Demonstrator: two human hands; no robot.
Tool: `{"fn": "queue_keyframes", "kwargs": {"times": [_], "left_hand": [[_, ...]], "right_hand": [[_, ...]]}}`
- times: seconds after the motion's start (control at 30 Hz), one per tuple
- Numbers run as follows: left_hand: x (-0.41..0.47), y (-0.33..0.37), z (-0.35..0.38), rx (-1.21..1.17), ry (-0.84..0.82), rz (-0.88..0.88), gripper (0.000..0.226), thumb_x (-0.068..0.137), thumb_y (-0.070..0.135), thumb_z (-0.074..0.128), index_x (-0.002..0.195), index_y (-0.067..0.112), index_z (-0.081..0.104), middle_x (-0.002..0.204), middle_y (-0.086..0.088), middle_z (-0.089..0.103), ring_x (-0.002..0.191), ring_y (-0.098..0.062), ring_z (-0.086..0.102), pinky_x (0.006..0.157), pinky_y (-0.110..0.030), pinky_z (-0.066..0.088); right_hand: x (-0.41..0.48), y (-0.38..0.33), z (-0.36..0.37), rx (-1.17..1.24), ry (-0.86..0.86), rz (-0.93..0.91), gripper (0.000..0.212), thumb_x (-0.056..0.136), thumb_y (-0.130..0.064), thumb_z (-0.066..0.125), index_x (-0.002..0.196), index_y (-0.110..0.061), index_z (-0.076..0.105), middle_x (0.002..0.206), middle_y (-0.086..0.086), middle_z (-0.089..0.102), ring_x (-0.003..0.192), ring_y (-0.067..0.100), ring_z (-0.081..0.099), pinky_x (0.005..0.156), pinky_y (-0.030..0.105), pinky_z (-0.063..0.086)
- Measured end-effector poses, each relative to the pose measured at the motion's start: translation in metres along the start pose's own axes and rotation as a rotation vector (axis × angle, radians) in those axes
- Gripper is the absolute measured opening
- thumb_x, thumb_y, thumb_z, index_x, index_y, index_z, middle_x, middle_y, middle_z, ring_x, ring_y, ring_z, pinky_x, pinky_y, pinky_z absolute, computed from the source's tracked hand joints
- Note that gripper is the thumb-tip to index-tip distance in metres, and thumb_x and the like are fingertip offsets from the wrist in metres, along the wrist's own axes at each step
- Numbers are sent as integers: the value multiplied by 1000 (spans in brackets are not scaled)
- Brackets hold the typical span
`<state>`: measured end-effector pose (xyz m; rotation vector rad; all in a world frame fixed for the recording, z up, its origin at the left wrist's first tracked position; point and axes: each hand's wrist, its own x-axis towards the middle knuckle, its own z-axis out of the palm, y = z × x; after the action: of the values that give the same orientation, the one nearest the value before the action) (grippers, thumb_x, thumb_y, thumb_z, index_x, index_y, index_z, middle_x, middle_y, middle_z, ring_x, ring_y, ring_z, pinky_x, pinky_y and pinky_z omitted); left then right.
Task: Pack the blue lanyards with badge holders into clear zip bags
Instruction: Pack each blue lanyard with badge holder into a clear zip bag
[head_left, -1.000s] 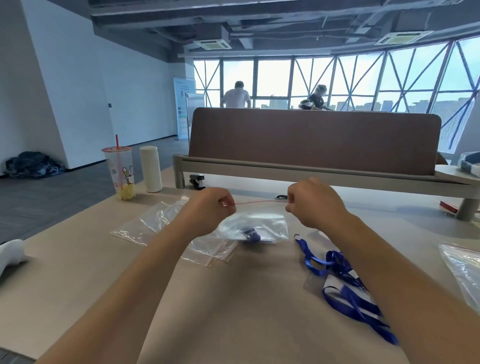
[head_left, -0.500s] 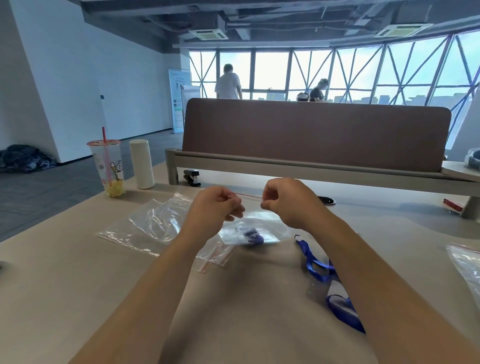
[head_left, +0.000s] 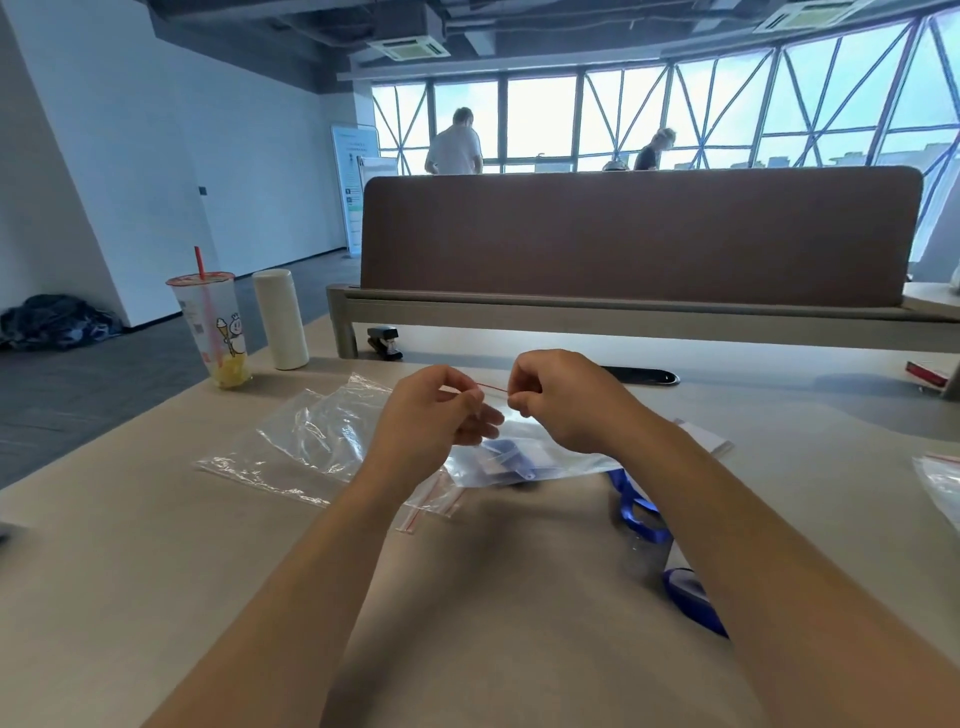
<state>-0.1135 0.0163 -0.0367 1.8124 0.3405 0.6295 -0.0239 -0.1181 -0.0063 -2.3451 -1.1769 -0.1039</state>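
While your left hand and right hand each pinch the red zip strip of the clear zip bag, held low over the surface with a blue lanyard inside, run your fingers along the strip, pressing firmly end to end.

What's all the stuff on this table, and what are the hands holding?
held zip bag: one, clear with red strip, middle of the table
lanyard: one, blue, inside the held zip bag
empty zip bags: several, clear, left of the held zip bag
loose lanyards: count unclear, blue, right of the held zip bag
drink cup: one, clear, red straw, table's far left
cylinder: one, white, beside the drink cup
divider: one, brown, across the far side
stapler: one, black, near the divider's foot
left hand: one, pinches the bag's red strip
right hand: one, pinches the same strip
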Motion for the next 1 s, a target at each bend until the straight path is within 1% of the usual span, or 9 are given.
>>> {"fn": "queue_keyframes", "kwargs": {"times": [0.1, 0.27, 0.33, 0.5, 0.57, 0.67, 0.73, 0.9, 1.0], "left_hand": [[-1, 0, 1, 19, -1, 26, 9, 97, 7, 56, 93, 2, 62, 78, -10, 76, 72, -25, 74, 71, -35, 62], [1, -2, 1, 138, 65, 90, 8, 90, 8, 67, 82, 10, 69, 76, -8, 72, 74, -24, 71, 69, -28, 61], [2, -3, 1, 182, 73, 98, 8, 89, 12, 69, 81, 13, 71, 73, -5, 71, 71, -22, 69, 68, -26, 60], [1, -3, 2, 227, 76, 115, 12, 88, 15, 70, 76, 15, 70, 68, -2, 70, 58, -8, 62, 63, -21, 54], [1, -3, 2, 232, 75, 112, 12, 89, 15, 70, 77, 14, 70, 70, -3, 70, 62, -15, 65, 67, -26, 56], [2, -3, -2, 166, 75, 100, 11, 89, 11, 69, 78, 11, 69, 73, -10, 70, 75, -32, 67, 79, -45, 59], [4, -4, -6, 118, 79, 83, 12, 89, 9, 68, 78, 11, 68, 73, -11, 69, 74, -33, 66, 83, -50, 58], [5, -4, -9, 74, 51, 41, 12, 91, 6, 63, 80, 9, 66, 74, -12, 69, 75, -31, 66, 86, -49, 58], [3, -2, -7, 113, -7, 34, 7, 91, 12, 62, 87, 10, 67, 81, -11, 71, 80, -31, 67, 83, -41, 59]], "right_hand": [[1, 1, 2, 24, 3, -8, 2, 96, -22, 59, 97, -23, 58, 94, -4, 60, 81, 13, 55, 72, 23, 46], [0, 1, 2, 96, 1, -27, 5, 95, -22, 62, 94, -26, 59, 92, -8, 59, 75, 8, 54, 62, 14, 39], [0, 0, 2, 123, -4, -30, 4, 95, -22, 62, 94, -25, 60, 92, -8, 59, 74, 6, 54, 61, 11, 37], [0, -2, 5, 140, -18, -30, 4, 96, -22, 61, 94, -25, 60, 92, -7, 60, 73, 7, 54, 61, 10, 39], [0, -3, 4, 131, -23, -32, 3, 96, -22, 61, 95, -24, 60, 92, -6, 60, 74, 8, 54, 62, 10, 39], [-2, -1, -1, 103, -38, -32, 2, 97, -21, 59, 96, -22, 61, 92, -5, 62, 79, 11, 56, 62, 13, 39], [-4, 2, -5, 86, -56, -16, 4, 98, -21, 58, 95, -23, 60, 92, -4, 64, 79, 11, 57, 63, 15, 40], [-4, 5, -9, 56, -72, -1, 5, 98, -21, 57, 94, -23, 59, 91, -4, 64, 73, 6, 55, 59, 15, 36], [-4, 4, -6, 8, -74, -23, 8, 98, -19, 56, 94, -24, 58, 91, -4, 63, 74, 8, 55, 61, 17, 39]]}}
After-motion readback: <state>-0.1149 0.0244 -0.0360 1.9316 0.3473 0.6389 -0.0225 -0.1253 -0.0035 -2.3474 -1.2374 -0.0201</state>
